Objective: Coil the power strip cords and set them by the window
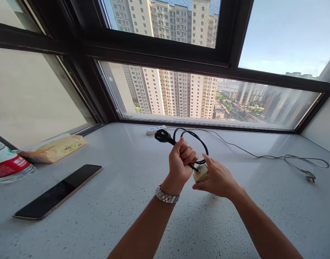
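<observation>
My left hand (182, 158) is closed in a fist round a black power cord (202, 142). The cord's black plug (163, 136) sticks out to the left above that fist, and a loop of the cord stands up behind both hands. My right hand (219, 176), thumb and fingers curved, grips a cream-coloured block (201, 173) that the cord runs into; most of the block is hidden by the hand, so its kind is unclear. A metal watch (167, 194) sits on my left wrist.
Behind my hands, a white power strip (156, 130) lies by the window; its grey cord (235, 145) runs right to a grey plug (310, 176). On the left of the speckled counter (122, 230) are a phone (58, 191), a tissue pack (55, 148) and a red-labelled bottle (11, 166).
</observation>
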### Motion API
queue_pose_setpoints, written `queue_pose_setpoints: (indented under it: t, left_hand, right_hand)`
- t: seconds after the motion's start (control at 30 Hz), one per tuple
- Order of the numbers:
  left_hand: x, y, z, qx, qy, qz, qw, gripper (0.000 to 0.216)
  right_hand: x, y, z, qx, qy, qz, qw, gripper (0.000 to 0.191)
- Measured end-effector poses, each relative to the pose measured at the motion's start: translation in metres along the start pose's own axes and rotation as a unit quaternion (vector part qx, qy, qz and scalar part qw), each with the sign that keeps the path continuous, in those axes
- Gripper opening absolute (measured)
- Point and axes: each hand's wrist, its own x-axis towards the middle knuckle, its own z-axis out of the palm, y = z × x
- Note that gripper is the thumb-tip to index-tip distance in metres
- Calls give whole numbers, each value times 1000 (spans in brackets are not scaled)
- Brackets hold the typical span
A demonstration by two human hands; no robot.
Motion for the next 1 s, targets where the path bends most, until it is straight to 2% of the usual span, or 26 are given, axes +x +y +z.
queue_pose_setpoints:
  t: [0.1,0.2,0.27,0.37,0.47,0.53,0.6,0.73,0.8,0.87,0.93,1.0]
  left_hand:
    - [-2,4,-3,-30,-36,-39,998,57]
    - [1,5,-7,-58,-53,-78,994,61]
    - [4,4,-9,-64,-52,-105,991,64]
    - [6,-3,-9,-58,-44,-182,981,64]
    - [6,-19,-9,-37,-39,-272,961,59]
    - [5,-35,-12,4,-30,-309,950,55]
    - [4,-54,-18,69,-13,-335,940,51]
    - [1,-90,-33,163,16,-368,915,39]
    - [-1,-101,-37,175,21,-373,911,35]
    - [-2,-105,-39,179,23,-368,912,34]
    - [-2,-105,-39,174,23,-357,917,37]
    - [-1,-101,-38,160,12,-338,927,42]
  right_hand:
    - [4,2,3,11,-2,3,1000,98]
    - [4,1,12,3,28,-10,1000,79]
    - [-1,4,23,2,71,-43,997,62]
    - [-14,21,40,-18,173,-100,980,44]
    - [-30,46,49,-52,235,-180,954,40]
    - [-41,64,50,-64,235,-256,936,41]
    - [-53,77,49,-83,210,-318,921,38]
    - [-79,87,48,-105,128,-368,915,26]
    - [-90,87,48,-83,105,-364,922,26]
    - [-98,87,47,-46,100,-340,934,37]
    - [-102,89,47,1,114,-301,947,47]
    - [-102,91,47,49,142,-255,955,44]
